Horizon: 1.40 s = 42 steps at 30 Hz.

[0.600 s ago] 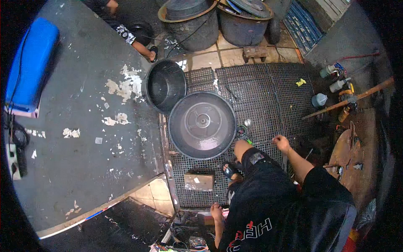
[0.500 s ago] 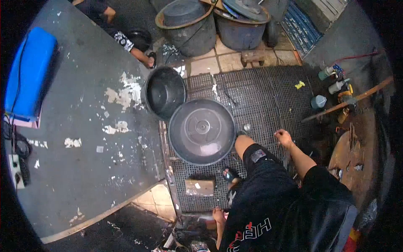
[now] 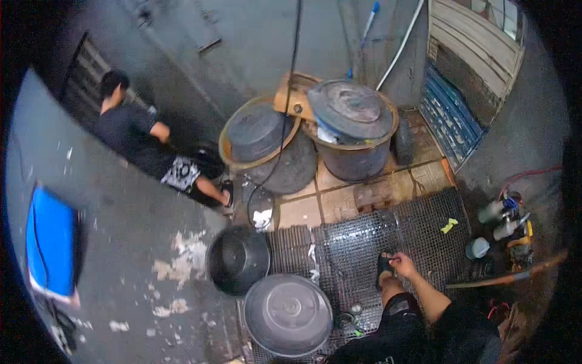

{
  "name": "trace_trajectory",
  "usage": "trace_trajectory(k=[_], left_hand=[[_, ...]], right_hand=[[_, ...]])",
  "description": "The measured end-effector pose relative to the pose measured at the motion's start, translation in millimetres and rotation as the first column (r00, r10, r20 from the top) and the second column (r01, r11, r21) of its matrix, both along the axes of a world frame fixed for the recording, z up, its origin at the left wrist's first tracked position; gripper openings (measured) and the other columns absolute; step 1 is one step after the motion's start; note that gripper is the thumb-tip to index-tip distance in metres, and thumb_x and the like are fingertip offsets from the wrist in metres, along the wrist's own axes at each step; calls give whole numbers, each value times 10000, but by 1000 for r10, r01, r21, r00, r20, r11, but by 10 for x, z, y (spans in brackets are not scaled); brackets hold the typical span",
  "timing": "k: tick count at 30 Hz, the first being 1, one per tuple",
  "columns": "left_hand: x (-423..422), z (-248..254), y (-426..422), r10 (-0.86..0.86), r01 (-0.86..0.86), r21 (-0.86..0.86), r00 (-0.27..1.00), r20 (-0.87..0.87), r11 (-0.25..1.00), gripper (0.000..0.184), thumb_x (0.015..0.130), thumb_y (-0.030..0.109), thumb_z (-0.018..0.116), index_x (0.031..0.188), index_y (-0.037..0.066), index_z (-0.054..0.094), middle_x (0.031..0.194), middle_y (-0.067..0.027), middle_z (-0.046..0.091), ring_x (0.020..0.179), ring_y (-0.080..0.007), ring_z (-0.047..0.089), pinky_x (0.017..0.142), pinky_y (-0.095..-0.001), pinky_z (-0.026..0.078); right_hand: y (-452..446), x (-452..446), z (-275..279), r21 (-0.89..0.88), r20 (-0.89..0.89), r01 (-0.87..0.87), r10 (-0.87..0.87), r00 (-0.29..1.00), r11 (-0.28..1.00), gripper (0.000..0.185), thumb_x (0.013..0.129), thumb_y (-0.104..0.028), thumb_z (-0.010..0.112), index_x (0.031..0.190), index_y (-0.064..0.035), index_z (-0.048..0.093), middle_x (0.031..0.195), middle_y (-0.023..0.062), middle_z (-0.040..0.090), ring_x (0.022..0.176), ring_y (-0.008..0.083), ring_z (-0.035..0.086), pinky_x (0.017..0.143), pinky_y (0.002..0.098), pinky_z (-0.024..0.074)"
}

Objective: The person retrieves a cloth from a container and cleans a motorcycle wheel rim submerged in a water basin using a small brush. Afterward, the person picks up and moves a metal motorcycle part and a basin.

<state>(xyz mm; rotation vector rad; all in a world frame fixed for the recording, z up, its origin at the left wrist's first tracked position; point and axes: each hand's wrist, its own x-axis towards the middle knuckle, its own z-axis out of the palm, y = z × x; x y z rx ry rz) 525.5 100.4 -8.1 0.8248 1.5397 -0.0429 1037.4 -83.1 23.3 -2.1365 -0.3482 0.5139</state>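
Readable text: none.
Wearer's dark shirt (image 3: 388,350), 5 o'clock: a pale scrap of print at the lower edge, cut off, cannot be read.
Other person's shorts (image 3: 180,173), 9 o'clock: white print, blurred; no letter or number can be made out.
Bottles (image 3: 490,212), just past 3 o'clock: any labels too small and blurred to read.
Tub lid (image 3: 351,108), 1 o'clock: worn marks, nothing legible.
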Motion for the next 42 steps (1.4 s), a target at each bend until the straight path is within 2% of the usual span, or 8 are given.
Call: trace_trajectory(k=[11,14,17,20,24,34,39,42], left_hand=[[6658,803,1713,-914,635,729,404,-32,255,353,898,317,526,1088,24,581,770,-55,604,681,-157,552,629,-306,456],[8169,722,2119,-881,616,779,427,-202,119,532,867,278,570,1301,33,383,1131,-122,568,912,-216,584,783,-353,473],[9100,-68,3216,-820,256,851,492,294,459,442,849,191,609,1165,-70,443,936,-97,568,701,-174,553,624,-316,467],[9440,1198,2630,-353,146,468,849,393,872,408,822,240,655,1096,-40,540,1031,-142,568,843,-274,578,606,-365,506],[9977,626,3072,-242,23,316,698,674,948,435,860,160,609,1214,-18,430,879,-30,554,591,-158,482,490,-295,393],[10959,2032,2287,-651,187,844,724,228,503,546,807,246,715,1199,-43,469,918,-59,565,805,-137,524,713,-281,451],[11437,2574,2308,-726,328,656,423,542,680,364,918,252,569,1173,-3,521,908,-51,612,848,-126,582,722,-258,475],[11630,1901,2911,-517,116,565,583,627,817,256,943,241,507,1083,41,580,896,-68,624,815,-142,615,663,-276,491]], right_hand=[[-286,1538,693,201,-293,239,-175,940,950,324,815,-217,678,1043,-13,569,799,94,656,732,168,646,644,320,503],[-269,1988,604,242,-222,288,-236,946,926,317,822,-235,675,1043,-29,579,838,93,652,782,178,643,673,336,508],[-139,2493,411,242,-244,329,-271,931,913,310,830,-225,675,1057,-42,568,892,66,633,832,143,597,741,298,487],[77,3046,1045,238,-245,350,-292,924,906,357,827,-267,681,1077,-38,567,906,74,636,826,150,602,743,295,488],[483,3912,1042,252,-171,331,-295,940,909,462,803,-336,698,1101,-9,568,922,100,635,846,195,616,749,326,492],[2376,6138,1952,-85,458,-223,237,857,971,829,677,-401,735,1338,-49,379,1310,181,443,1227,372,400,1021,488,312],[2480,6559,1926,140,516,37,-105,850,989,565,681,1,621,1228,-19,484,1204,177,505,1139,329,494,981,385,392],[2469,6626,2051,229,403,21,-114,908,973,551,715,0,610,1251,-8,482,1188,167,523,1127,304,518,956,370,405]])
